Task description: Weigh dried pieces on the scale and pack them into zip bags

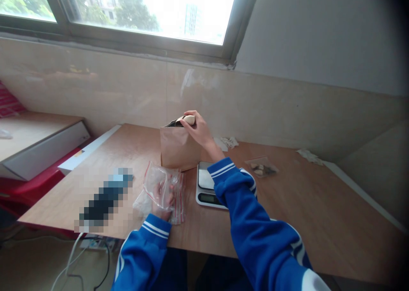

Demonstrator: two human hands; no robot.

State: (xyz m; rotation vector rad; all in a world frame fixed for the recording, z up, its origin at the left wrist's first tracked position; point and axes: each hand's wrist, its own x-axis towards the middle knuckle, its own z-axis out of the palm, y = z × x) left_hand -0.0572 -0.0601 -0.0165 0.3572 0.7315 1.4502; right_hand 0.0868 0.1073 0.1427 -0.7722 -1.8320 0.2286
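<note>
My right hand (202, 132) is at the open top of a brown paper bag (179, 148). Its thumb and fingers are closed round a pale, smooth, rounded piece (189, 119), whose kind I cannot make out. The bag stands upright, with a dark inner side at its mouth. Lower left, my left hand (163, 197) shows through a clear zip bag (156, 182), with its fingers curled on the plastic. More clear zip bags with red seal strips (179, 203) lie beneath it on the table. Under my right forearm sits a digital kitchen scale (206, 176), partly covered by the sleeve.
On the wooden table (287, 223), a clear zip bag of light and dark pieces (261, 167) lies right of the scale. Crumpled white paper (228, 142) is by the wall. A blurred-out dark object (104, 201) is at left, with cables (72, 250) below the edge.
</note>
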